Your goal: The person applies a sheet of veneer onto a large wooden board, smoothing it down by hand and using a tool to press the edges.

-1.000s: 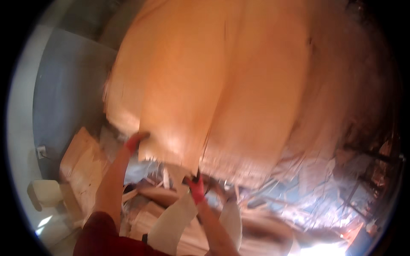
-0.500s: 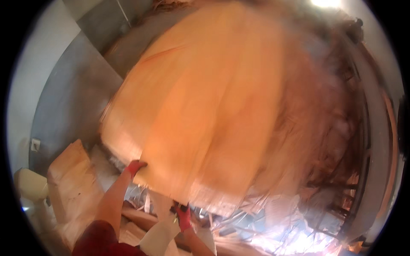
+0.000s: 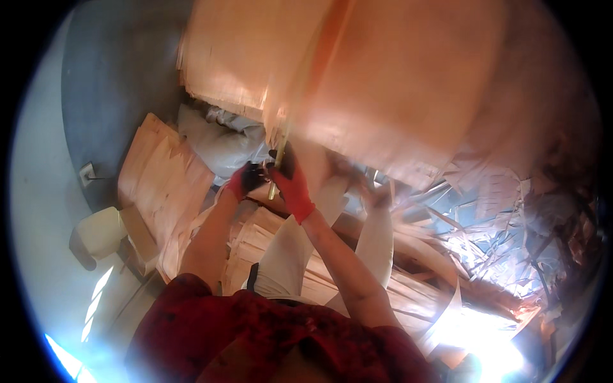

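Large orange veneer sheets [image 3: 408,70] fill the upper middle, blurred, with split lower edges. My right hand [image 3: 287,182], in a red and black glove, is closed on a narrow yellowish strip [image 3: 279,155] standing lengthwise below the sheets' edge; whether it joins a sheet is unclear. My left hand [image 3: 246,179], gloved alike, is closed just left of it, almost touching; what its fingers hold is hidden. My legs in pale trousers [image 3: 281,262] are below the hands.
Loose veneer pieces [image 3: 153,179] lean at the left beside a pale plastic object [image 3: 96,236] and a socket [image 3: 87,173] on the wall. A pale bag [image 3: 214,143] lies behind my hands. Scraps [image 3: 485,230] litter the floor at right, and more veneer [image 3: 408,297] lies under my legs.
My hands have come together from gripping the sheet's near edge apart, and the yellowish strip now shows between them. The view has tipped down, so the sheets sit higher in the picture.
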The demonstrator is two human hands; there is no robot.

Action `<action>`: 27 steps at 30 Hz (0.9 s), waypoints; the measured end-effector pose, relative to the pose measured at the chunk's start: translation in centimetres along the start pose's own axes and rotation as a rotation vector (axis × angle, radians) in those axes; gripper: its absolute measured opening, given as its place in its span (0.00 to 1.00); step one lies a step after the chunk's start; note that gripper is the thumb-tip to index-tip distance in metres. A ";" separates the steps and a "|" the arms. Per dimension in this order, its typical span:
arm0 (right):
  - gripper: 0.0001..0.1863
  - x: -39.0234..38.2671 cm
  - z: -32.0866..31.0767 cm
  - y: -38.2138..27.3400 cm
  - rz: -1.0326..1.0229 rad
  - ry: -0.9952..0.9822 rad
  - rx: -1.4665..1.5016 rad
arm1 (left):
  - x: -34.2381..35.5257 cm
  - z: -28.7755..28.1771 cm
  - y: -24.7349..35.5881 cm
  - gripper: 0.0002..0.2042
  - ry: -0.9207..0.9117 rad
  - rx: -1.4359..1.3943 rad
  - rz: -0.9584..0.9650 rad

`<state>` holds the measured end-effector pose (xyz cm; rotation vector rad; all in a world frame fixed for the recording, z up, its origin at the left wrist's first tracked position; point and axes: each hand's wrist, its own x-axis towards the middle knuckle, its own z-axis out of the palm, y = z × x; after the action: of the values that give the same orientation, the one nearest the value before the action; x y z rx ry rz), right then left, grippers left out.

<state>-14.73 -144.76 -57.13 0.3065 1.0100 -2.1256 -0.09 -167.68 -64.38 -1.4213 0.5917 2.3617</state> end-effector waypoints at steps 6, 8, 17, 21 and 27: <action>0.37 1.0 -1.4 -0.7 0.043 0.082 -0.039 | 6.5 10.1 -5.7 0.18 0.299 0.079 0.130; 0.35 0.5 -1.9 -1.2 0.163 0.069 0.066 | 8.8 12.8 -6.4 0.18 0.206 -0.023 0.150; 0.26 2.8 -10.7 0.9 0.153 0.366 0.024 | 14.9 20.9 -4.3 0.17 -0.070 -0.249 0.171; 0.35 6.1 -13.2 -0.2 0.084 0.495 -0.011 | 14.7 21.8 -4.4 0.17 -0.091 -0.281 0.167; 0.44 11.5 -14.5 -4.4 0.093 0.442 -0.118 | 13.1 22.8 -7.5 0.16 -0.082 -0.357 0.151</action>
<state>-27.22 -138.24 -69.87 0.7730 1.3355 -1.9451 -19.76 -148.96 -67.89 -1.4528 0.2716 2.7363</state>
